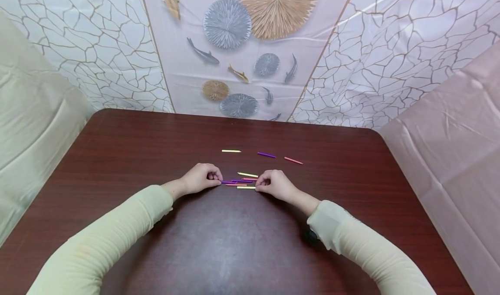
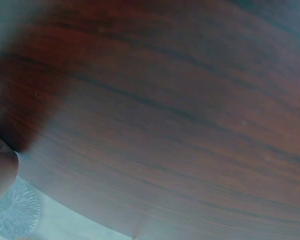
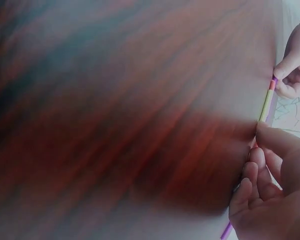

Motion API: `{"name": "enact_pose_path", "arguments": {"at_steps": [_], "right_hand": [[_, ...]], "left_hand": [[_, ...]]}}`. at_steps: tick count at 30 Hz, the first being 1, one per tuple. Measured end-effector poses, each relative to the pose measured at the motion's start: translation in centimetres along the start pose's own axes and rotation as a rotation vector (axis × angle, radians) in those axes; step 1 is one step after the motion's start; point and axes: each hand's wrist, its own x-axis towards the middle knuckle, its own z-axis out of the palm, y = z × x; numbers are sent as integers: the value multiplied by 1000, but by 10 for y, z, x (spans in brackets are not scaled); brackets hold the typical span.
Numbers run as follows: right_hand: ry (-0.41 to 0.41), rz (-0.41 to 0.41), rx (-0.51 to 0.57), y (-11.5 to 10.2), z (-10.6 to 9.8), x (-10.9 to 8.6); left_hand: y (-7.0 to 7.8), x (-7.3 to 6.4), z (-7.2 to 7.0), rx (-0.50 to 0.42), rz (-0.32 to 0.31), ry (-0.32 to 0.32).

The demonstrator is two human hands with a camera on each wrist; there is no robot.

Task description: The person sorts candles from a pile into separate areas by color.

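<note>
Several thin coloured sticks lie on a dark wooden table (image 1: 129, 147). A small cluster lies between my hands: a purple stick (image 1: 233, 181), an orange stick (image 1: 236, 185), a yellow stick (image 1: 246, 187) and a pink stick (image 1: 250, 178). My left hand (image 1: 219, 178) pinches the left end of the purple stick with curled fingers. My right hand (image 1: 258, 185) is curled at the cluster's right end, its thumb (image 3: 270, 137) on the tip of the yellow stick (image 3: 266, 102). In the right wrist view the left hand (image 3: 277, 75) pinches the far end. The left wrist view shows only table (image 2: 165, 125).
More sticks lie farther back: yellow (image 1: 231, 151), purple (image 1: 267, 155), red (image 1: 293, 160) and another yellow (image 1: 248, 174). A purple stick end (image 3: 225, 231) shows under my right palm. Patterned plastic sheeting (image 1: 234, 47) hangs behind the table, with plain sheets at both sides.
</note>
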Motion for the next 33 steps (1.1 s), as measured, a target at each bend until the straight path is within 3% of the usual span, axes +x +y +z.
{"name": "enact_pose_path", "arguments": {"at_steps": [9,33], "right_hand": [[23,-19,-43,-1,2,1],[-34,40,-74,2,-14,-11]], "left_hand": [[-2,1,0,10,11,1],[-2,-1,1,4,-4,-3]]}}
